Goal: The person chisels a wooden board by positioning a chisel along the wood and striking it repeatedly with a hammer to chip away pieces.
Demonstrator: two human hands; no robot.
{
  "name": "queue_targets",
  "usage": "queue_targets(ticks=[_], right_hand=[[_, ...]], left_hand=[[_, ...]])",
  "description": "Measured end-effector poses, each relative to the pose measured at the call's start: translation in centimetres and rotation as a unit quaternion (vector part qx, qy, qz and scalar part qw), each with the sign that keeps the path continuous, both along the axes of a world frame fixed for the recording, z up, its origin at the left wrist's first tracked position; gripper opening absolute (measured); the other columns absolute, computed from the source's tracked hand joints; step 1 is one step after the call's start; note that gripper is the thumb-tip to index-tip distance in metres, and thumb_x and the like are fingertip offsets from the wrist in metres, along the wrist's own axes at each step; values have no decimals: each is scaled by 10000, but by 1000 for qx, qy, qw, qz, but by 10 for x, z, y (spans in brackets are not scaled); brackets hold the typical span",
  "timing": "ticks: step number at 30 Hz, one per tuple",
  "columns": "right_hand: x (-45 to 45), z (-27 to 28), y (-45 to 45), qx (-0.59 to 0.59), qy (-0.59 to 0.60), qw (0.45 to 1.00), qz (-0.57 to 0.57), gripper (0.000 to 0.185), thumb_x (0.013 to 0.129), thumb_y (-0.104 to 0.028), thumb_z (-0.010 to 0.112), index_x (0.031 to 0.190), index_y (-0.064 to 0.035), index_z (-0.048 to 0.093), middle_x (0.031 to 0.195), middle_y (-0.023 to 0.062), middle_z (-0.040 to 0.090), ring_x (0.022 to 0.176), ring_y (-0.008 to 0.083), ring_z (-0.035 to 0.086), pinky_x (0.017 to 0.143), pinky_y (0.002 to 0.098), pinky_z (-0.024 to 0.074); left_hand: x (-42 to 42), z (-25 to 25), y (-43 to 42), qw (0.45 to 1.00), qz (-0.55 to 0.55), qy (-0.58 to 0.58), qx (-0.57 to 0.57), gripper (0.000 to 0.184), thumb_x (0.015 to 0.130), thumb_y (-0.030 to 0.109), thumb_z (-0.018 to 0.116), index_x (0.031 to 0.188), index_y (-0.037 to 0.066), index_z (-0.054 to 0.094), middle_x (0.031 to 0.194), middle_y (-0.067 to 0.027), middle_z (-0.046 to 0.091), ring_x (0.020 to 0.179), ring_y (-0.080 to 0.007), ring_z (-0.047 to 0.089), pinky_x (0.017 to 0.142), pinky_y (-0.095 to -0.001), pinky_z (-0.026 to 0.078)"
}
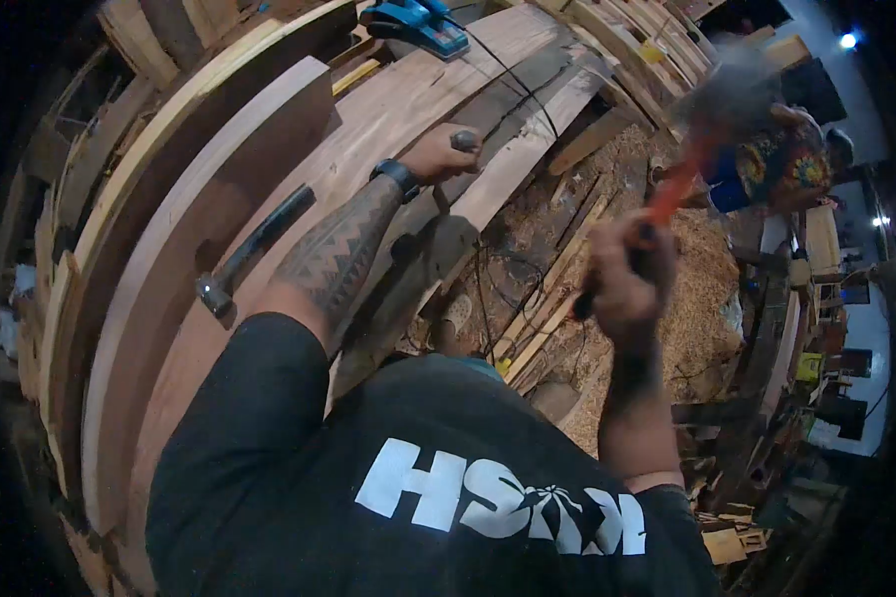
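Observation:
My left hand [443,154], with a dark watch on its wrist, is closed around a chisel [463,141]. The chisel's round butt shows above the fist, and its shaft points down to the edge of a wooden plank [513,164]. Raised on the right, my right hand [632,274] grips a red-shafted hammer [682,179] by its dark handle; the head is smeared by motion. A second hammer [254,254] lies on the wood beside my left forearm.
A blue power planer [418,28] with a black cord rests at the far end. Curved thick boards [199,189] stand on the left. Wood shavings [697,338] and strips cover the floor. Another person [772,159] is at the upper right.

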State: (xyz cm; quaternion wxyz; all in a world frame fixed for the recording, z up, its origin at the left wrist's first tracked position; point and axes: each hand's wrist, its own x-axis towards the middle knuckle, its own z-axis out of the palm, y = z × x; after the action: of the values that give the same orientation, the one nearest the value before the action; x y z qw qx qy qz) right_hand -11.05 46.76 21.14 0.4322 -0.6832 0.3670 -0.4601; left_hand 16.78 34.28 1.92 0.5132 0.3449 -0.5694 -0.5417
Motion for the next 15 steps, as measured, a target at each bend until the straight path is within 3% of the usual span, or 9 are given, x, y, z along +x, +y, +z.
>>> queue_targets(ticks=[1, 4, 5, 6, 7, 8, 12, 14, 15], right_hand=[[9, 21, 7, 39, -20, 995, -91, 67, 980, -84, 619, 973, -75, 553, 733, -15, 555, 554, 64, 527, 477, 236, 433], [0, -3, -7, -45, 11, 997, -57, 38, 988, -79, 601, 998, -84, 565, 737, -9, 557, 556, 63, 531, 471, 232, 436], [-17, -52, -23, -16, 24, 999, 22, 112, 984, -162, 624, 981, -61, 577, 753, 41, 580, 628, 122, 588, 542, 306, 487], [-6, -79, -20, -158, 323, 927, -104, 260, 949, -272, 670, 981, -29, 582, 786, 91, 598, 747, 190, 629, 676, 386, 514], [-14, -102, -25, -14, 401, 916, 7, 334, 908, -311, 687, 989, -13, 560, 807, 229, 622, 775, 461, 598, 705, 494, 486], [-20, -119, -25, 89, 408, 907, 53, 341, 902, -331, 704, 999, -29, 579, 798, 173, 619, 773, 358, 621, 700, 433, 489], [-30, -75, -8, 113, 275, 955, -19, 310, 881, -285, 760, 947, -44, 576, 740, 56, 561, 691, 160, 559, 633, 315, 459], [-25, -18, 5, 52, 127, 989, -54, 237, 904, -222, 745, 947, -57, 580, 774, 43, 582, 648, 135, 568, 603, 288, 463], [-23, 3, 12, 77, 60, 992, -86, 198, 917, -192, 712, 952, -64, 566, 750, 26, 555, 650, 124, 555, 605, 288, 467]], left_hand=[[2, 7, 2, 993, 22, -114, -30, 201, 737, 177, 724, 752, 67, 556, 689, -4, 530, 643, -91, 490, 573, -284, 412], [-5, 0, -3, 983, 43, -154, -95, 213, 728, 180, 732, 763, 61, 559, 688, -20, 543, 653, -120, 503, 598, -307, 422], [-3, -2, -6, 983, 20, -165, -81, 211, 729, 177, 732, 782, 51, 573, 717, -40, 567, 678, -158, 520, 638, -336, 434], [-6, 3, 2, 994, 4, -97, -46, 223, 728, 185, 744, 791, 49, 579, 729, -47, 575, 689, -164, 522, 650, -344, 436], [-10, 17, 13, 999, -14, -29, -11, 237, 727, 194, 755, 800, 47, 584, 742, -54, 584, 700, -171, 524, 663, -353, 438], [-12, 29, 16, 999, -31, 36, 18, 250, 726, 202, 766, 809, 45, 589, 754, -60, 592, 711, -177, 527, 675, -362, 440], [-3, -2, 1, 980, 32, -178, -84, 309, 756, 256, 786, 886, 33, 617, 808, -96, 619, 752, -204, 554, 712, -377, 461], [-7, -2, -6, 964, 26, -248, -93, 333, 784, 245, 783, 991, 20, 653, 859, -94, 649, 801, -195, 583, 752, -361, 478], [-11, -5, -5, 950, 63, -275, -130, 377, 779, 299, 799, 991, 26, 649, 862, -119, 650, 798, -239, 584, 758, -383, 482]])
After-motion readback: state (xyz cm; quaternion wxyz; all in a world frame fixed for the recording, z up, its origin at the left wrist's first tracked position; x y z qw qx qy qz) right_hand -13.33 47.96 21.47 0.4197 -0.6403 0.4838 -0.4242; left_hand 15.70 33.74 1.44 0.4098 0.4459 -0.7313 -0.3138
